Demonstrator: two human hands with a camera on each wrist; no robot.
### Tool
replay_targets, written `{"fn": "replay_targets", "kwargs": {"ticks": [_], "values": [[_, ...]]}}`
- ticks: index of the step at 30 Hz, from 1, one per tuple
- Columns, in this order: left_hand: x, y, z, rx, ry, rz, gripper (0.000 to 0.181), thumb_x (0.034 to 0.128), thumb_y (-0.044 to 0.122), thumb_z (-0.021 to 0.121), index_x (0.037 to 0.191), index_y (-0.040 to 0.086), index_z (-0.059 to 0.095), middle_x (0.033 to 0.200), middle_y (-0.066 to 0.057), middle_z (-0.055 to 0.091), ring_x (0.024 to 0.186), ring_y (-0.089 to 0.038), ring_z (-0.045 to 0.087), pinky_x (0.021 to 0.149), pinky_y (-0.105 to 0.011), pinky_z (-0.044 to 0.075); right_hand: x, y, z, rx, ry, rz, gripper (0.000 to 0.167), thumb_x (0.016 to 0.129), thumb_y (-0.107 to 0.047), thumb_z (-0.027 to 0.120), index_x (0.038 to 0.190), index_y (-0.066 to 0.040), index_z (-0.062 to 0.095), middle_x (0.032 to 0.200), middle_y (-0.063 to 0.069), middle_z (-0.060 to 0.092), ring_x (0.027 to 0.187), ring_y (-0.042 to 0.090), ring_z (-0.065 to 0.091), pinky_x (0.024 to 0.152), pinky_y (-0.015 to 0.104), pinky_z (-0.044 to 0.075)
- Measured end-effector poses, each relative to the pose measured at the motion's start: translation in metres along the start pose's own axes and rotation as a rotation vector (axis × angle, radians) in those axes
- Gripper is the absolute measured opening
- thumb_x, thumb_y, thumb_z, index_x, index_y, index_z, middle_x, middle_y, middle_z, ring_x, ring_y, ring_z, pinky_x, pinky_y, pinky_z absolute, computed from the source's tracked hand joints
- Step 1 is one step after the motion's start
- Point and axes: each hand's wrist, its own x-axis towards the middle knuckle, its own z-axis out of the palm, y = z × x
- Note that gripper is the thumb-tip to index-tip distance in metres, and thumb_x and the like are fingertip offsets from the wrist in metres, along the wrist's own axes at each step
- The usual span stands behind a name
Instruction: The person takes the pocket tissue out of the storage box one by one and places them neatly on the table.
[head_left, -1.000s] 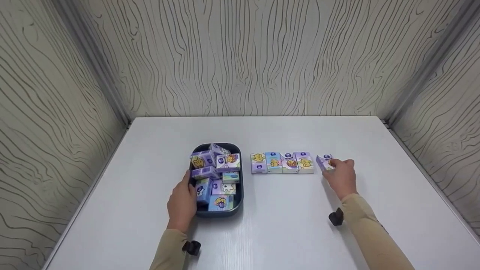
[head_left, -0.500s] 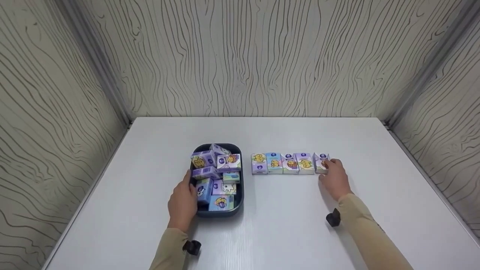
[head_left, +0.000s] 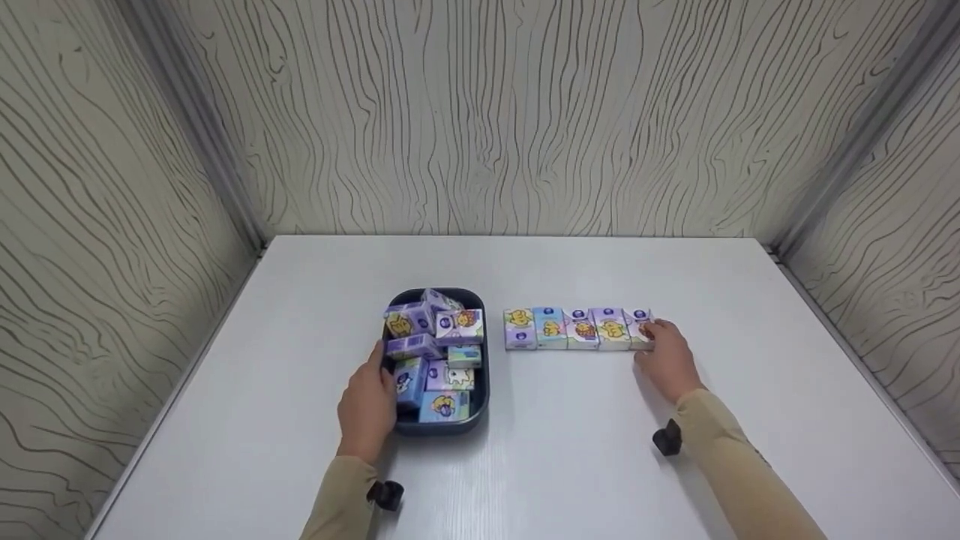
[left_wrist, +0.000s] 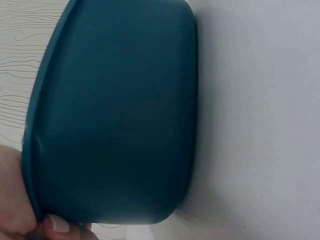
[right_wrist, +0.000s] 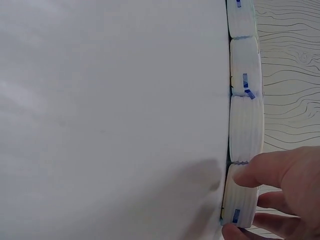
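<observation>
A dark teal plastic bin (head_left: 444,429) holds several small tissue packs (head_left: 459,327) in purple, blue and green cartoon wrappers, heaped loosely. My left hand (head_left: 366,412) grips its left side; in the left wrist view the thumb and fingers hold the rim of the bin (left_wrist: 120,115). To the right, a row of tissue packs (head_left: 551,328) lies flat, side by side. At the row's right end, my right hand (head_left: 670,360) holds a purple-and-white tissue pack (head_left: 641,330) against its neighbour. The right wrist view shows the thumb on the end of this tissue pack (right_wrist: 240,192).
Everything stands on a white table (head_left: 555,450). Wood-grain patterned panels (head_left: 480,120) rise behind it and on both sides. A black camera mount sits on each wrist, over beige sleeves (head_left: 739,465).
My right hand has moved left with the tissue pack, closing the gap to the row and lowering it flat beside the others. My left hand and the bin have stayed in place.
</observation>
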Motion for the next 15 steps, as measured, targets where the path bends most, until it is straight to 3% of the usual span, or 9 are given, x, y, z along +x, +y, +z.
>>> {"fn": "replay_targets", "kwargs": {"ticks": [8,15], "values": [[-0.002,0.0,0.0,0.013,0.037,0.035,0.048,0.0981,0.012,0.049,0.145,0.005,0.04,0.121,-0.023,0.06,0.099,-0.038,0.062,0.077,-0.052,0.05,-0.004,-0.005,0.002,-0.019,0.07,-0.024,0.052,0.086,-0.004,0.06,0.13,0.017,0.044,0.137,0.037,0.032,0.128,0.052,0.032,0.105,0.057,0.026],[-0.002,0.0,0.0,0.011,0.037,0.032,0.049,0.0981,0.012,0.049,0.145,0.005,0.04,0.121,-0.023,0.06,0.099,-0.038,0.062,0.076,-0.052,0.05,-0.004,-0.031,0.011,-0.036,0.131,-0.064,0.048,0.087,-0.01,0.062,0.127,0.013,0.05,0.136,0.034,0.036,0.125,0.051,0.035,0.104,0.057,0.026]]}}
